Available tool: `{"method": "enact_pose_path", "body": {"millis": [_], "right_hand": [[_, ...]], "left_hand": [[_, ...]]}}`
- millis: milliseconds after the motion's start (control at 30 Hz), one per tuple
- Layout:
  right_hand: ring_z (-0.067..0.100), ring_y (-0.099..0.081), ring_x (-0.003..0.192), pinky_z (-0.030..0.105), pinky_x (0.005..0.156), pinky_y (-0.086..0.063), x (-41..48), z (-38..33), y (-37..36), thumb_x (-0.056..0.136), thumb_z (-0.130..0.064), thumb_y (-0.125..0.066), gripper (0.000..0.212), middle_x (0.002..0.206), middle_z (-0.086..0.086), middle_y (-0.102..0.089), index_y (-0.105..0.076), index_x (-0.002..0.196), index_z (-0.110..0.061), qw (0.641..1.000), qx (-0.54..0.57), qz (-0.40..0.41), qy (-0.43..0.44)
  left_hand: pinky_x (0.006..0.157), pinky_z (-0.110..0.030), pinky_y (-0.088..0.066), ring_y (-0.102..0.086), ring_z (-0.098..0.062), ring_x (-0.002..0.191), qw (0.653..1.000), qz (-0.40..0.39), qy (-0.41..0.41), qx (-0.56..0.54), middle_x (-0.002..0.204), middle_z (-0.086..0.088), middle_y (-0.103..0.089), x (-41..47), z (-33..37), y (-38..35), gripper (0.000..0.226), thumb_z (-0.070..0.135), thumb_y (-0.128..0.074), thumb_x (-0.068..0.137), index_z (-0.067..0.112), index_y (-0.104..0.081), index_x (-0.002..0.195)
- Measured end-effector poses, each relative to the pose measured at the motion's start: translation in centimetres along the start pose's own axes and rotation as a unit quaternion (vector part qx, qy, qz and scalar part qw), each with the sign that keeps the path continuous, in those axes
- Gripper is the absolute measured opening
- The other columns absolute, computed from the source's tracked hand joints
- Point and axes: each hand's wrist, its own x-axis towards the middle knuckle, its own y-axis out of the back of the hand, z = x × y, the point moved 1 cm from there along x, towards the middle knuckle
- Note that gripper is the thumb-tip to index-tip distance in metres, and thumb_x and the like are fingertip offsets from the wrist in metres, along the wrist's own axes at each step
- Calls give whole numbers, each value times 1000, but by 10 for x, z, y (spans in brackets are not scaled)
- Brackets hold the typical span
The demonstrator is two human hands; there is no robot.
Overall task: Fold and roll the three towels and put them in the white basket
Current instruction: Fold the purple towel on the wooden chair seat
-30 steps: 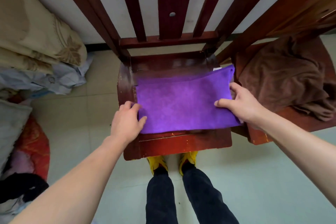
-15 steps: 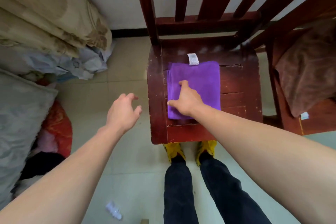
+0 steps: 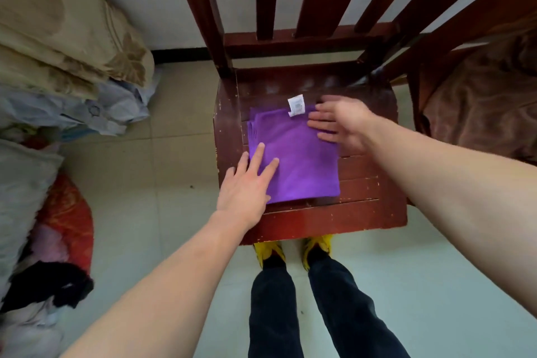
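Item: purple microfibre towel (image 3: pixel 293 160), folded square, on my dark red wooden chair seat (image 3: pixel 369 183).
Change: left hand (image 3: pixel 247 183) now on its near-left corner; right hand (image 3: pixel 340 125) moved to its far-right edge.
Fingers (image 3: pixel 258 154): straight, slightly spread, pressing flat.
Judgement: fold done, rolling next.

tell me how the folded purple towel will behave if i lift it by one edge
Probably floppy and light: the purple towel lies flat in thin layers that fan out at one corner, so a one-edge lift would likely unfold it. It may slide on the glossy chair seat when pushed; the left hand rests flat on it.
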Motion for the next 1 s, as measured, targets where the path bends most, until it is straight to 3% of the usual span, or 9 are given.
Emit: {"method": "enact_pose_path", "body": {"millis": [167, 267, 367, 500, 667, 767, 867, 933, 1000], "right_hand": [[10, -67, 74, 24, 62, -47, -13, -3, 6, 90, -11, -58, 13, 85, -2, -68, -62, 95, -22, 988, 38, 124, 87], [9, -62, 57, 20, 51, -45, -42, 40, 4, 90, -8, -57, 14, 72, 3, -66, -63, 80, -16, 994, 47, 85, 41], [12, -68, 69, 23, 58, -50, -62, 98, 14, 88, -10, -62, 9, 84, 7, -72, -68, 83, -15, 997, -18, 45, -61], [23, -70, 81, 30, 65, -51, -58, 128, 44, 80, -22, -72, 7, 77, 3, -72, -70, 78, -16, 978, -123, 163, -54], [16, -64, 92, 35, 82, -51, -46, 99, 35, 68, -60, -75, 64, 98, -8, -65, -57, 118, -24, 945, -250, 202, 55], [26, -63, 103, 37, 82, -50, -36, 92, 13, 63, -65, -75, 74, 110, -2, -65, -49, 119, -25, 903, -399, 158, 19], [27, -66, 95, 36, 81, -53, -27, 89, 17, 59, -46, -85, 54, 105, 1, -70, -63, 101, -21, 942, -316, 108, -40], [27, -66, 88, 33, 73, -52, -30, 80, 31, 61, -35, -85, 35, 92, 1, -71, -67, 86, -19, 952, -284, 114, -24], [30, -63, 92, 31, 68, -41, -38, 68, 43, 70, -27, -77, 27, 93, 2, -64, -59, 89, -21, 914, -375, 145, 58]], "left_hand": [[111, -42, -26, -12, -33, 146, 1000, 10, -3, 28, 161, -9, -2, 0, -2, 6, 68, 39, -55, 91, 30, -22, 150], [107, -43, -28, -19, -33, 143, 995, 90, -26, 38, 157, -12, -20, 18, 7, 28, 57, 36, -54, 89, 27, -37, 143], [106, -44, -29, -19, -33, 142, 998, 61, 11, 33, 159, -12, -12, 41, 0, 43, 69, 39, -53, 89, 27, -22, 150], [101, -44, -34, -33, -36, 131, 995, 55, 74, 34, 153, -17, -22, 52, -22, 51, 71, 38, -59, 85, 26, -27, 148], [75, -43, -43, -51, -36, 97, 976, 190, -84, 67, 114, -16, -54, 44, -4, 51, 44, 16, -66, 76, 15, -61, 120], [87, -44, -45, -51, -32, 104, 993, 34, -107, -31, 112, -9, -51, 48, 12, 38, 47, 17, -54, 87, 21, -52, 134], [86, -29, -44, -56, -26, 98, 979, -16, -4, -202, 94, -2, -53, 60, 14, 39, 39, 15, -56, 88, 22, -59, 127], [67, -24, -40, -56, -19, 79, 930, -60, 76, -356, 77, 3, -54, 65, 20, 47, 28, 16, -60, 90, 18, -64, 117], [61, -24, -41, -54, -16, 72, 842, -119, 138, -507, 79, 0, -57, 66, 32, 58, 20, 26, -60, 92, 18, -63, 110]]}}
